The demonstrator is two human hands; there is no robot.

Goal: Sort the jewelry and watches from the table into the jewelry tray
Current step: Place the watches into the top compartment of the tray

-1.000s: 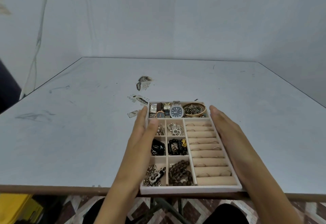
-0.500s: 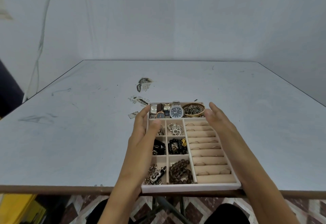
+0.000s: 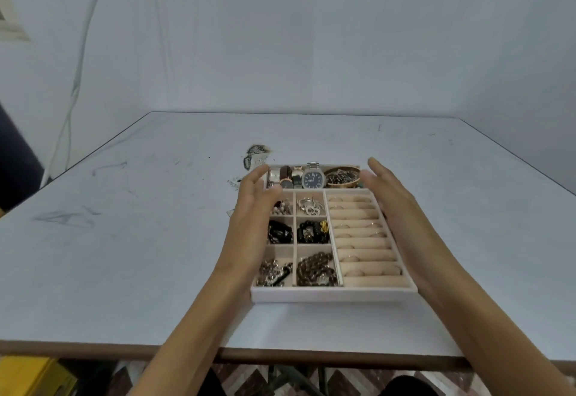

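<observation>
A beige jewelry tray (image 3: 333, 294) lies on the white table (image 3: 140, 255), a little back from its front edge. Its back row holds several watches (image 3: 312, 178) and a gold bangle (image 3: 342, 177) with chains inside. Small compartments hold earrings (image 3: 310, 206), black bracelets (image 3: 312, 232) and brown beads (image 3: 315, 269); ring rolls (image 3: 363, 239) fill the right side. My left hand (image 3: 254, 208) lies along the tray's left side, fingers straight. My right hand (image 3: 388, 191) lies along the right side, fingers straight. Neither holds an item.
Scraps of torn packaging (image 3: 254, 154) lie on the table behind and left of the tray. A yellow object (image 3: 28, 377) sits below the table's front left edge. A cable (image 3: 74, 83) hangs down the left wall.
The tray has slid away from the table's front edge, flanked by both hands. Both hands reached further forward along its sides.
</observation>
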